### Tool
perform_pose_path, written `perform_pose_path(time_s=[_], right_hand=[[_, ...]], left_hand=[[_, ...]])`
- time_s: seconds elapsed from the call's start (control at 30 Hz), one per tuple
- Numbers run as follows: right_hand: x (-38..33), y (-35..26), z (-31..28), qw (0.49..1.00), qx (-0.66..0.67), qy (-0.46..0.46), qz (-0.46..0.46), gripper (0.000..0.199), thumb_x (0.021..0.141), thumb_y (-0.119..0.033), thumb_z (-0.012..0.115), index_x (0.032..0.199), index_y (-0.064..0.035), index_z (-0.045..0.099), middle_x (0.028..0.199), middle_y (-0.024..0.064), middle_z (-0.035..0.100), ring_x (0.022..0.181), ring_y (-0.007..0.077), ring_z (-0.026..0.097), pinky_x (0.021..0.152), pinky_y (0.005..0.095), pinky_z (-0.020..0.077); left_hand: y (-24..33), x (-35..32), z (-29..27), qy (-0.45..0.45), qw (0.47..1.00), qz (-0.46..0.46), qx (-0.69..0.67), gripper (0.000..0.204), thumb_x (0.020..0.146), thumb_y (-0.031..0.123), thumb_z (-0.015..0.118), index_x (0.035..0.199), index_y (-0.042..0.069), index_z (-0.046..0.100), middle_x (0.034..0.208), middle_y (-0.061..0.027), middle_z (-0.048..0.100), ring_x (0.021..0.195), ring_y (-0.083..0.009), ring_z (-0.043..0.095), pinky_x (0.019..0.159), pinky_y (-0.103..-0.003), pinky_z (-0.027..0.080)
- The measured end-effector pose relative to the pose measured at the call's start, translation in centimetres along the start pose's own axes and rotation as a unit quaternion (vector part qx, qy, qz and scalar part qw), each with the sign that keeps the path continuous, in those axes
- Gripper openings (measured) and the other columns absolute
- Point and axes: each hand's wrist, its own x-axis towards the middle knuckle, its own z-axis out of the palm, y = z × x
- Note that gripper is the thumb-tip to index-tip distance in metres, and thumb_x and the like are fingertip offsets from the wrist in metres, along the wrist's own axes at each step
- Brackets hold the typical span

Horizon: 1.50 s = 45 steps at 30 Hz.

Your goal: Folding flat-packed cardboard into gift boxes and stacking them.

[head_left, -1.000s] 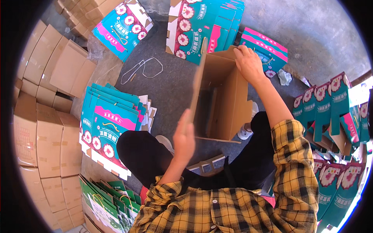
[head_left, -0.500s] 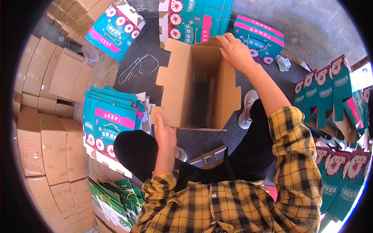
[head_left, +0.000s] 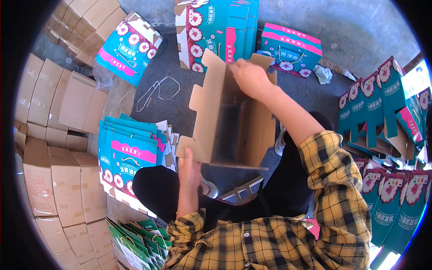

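Observation:
Between my knees an open cardboard box (head_left: 209, 117) stands with its mouth toward me, its plain brown inside showing and its flaps sticking out. The outer faces are mostly hidden. My left hand (head_left: 189, 173) grips a flap at the near left corner, thumb on top. My right hand (head_left: 253, 80) reaches across the opening to the far end, its bent fingers closed at the far left corner by a flap. Part of the far rim is hidden behind that hand.
Flattened teal boxes (head_left: 130, 144) are stacked at left, with more teal boxes (head_left: 236, 36) beyond. A finished teal carton (head_left: 292, 49) stands at the far wall. Rows of teal boxes (head_left: 373, 103) fill the right. Brown cartons (head_left: 65, 180) line the left. White cord (head_left: 157, 87) lies on the floor.
My right hand has moved left along the box's far end, from the right flap to the left corner. The left hand still holds the near left flap, and the left panel is tilted more upright.

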Motion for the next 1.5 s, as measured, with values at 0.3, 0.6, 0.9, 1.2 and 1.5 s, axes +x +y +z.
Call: perform_pose_path(time_s=[0.3, 0.6, 0.9, 1.2, 1.5], right_hand=[[-0.3, 7.5, -2.4, 0.951, 0.205, -0.222, 0.059, 0.031, 0.078, -0.016, 0.066, 0.107, -0.0079, 0.064, 0.098, 0.0086, 0.067, 0.092, 0.0239, 0.064, 0.078, 0.0374, 0.0509], [-1.7, 8.7, -0.8, 0.792, 0.472, -0.367, 0.122, 0.021, 0.093, -0.033, 0.058, 0.097, -0.0134, 0.065, 0.089, -0.0004, 0.064, 0.085, 0.0101, 0.062, 0.073, 0.0276, 0.0503], [-2.9, 8.5, -1.2, 0.759, 0.511, -0.389, 0.111, 0.027, 0.095, -0.035, 0.055, 0.088, -0.0097, 0.059, 0.082, 0.0005, 0.057, 0.079, 0.0102, 0.059, 0.073, 0.0266, 0.0522], [-3.2, 7.1, -2.8, 0.711, 0.599, -0.352, 0.107, 0.029, 0.094, -0.039, 0.056, 0.097, -0.0101, 0.062, 0.082, -0.0017, 0.056, 0.08, 0.0079, 0.056, 0.074, 0.026, 0.0507], [-2.5, 6.7, -1.9, 0.898, 0.357, -0.236, 0.104, 0.049, 0.091, -0.042, 0.058, 0.124, -0.0059, 0.057, 0.113, 0.0097, 0.063, 0.107, 0.0197, 0.057, 0.09, 0.0325, 0.046]], left_hand=[[3.1, 0.7, -3.4, -0.028, 0.999, 0.021, -0.001, 0.044, 0.101, 0.034, 0.044, 0.133, 0.004, 0.044, 0.128, -0.0098, 0.054, 0.117, -0.0232, 0.054, 0.098, -0.038, 0.044], [3.8, 3.0, -5.5, -0.009, 0.998, -0.034, -0.058, 0.048, 0.101, 0.038, 0.042, 0.136, 0.006, 0.042, 0.129, -0.0108, 0.053, 0.117, -0.0237, 0.053, 0.099, -0.04, 0.044], [2.2, 4.3, -6.3, 0.006, 0.999, -0.044, -0.029, 0.046, 0.098, 0.039, 0.049, 0.131, 0.006, 0.048, 0.127, -0.009, 0.056, 0.115, -0.0227, 0.055, 0.097, -0.039, 0.045], [1.9, 4.2, -6.8, 0.033, 0.999, -0.013, -0.017, 0.047, 0.099, 0.039, 0.048, 0.13, 0.004, 0.049, 0.12, -0.0088, 0.059, 0.111, -0.0214, 0.057, 0.096, -0.038, 0.045], [-0.5, 4.1, -4.1, 0.143, 0.986, 0.055, -0.059, 0.045, 0.101, 0.037, 0.044, 0.128, 0.003, 0.049, 0.124, -0.0094, 0.057, 0.114, -0.0227, 0.055, 0.098, -0.039, 0.044]])
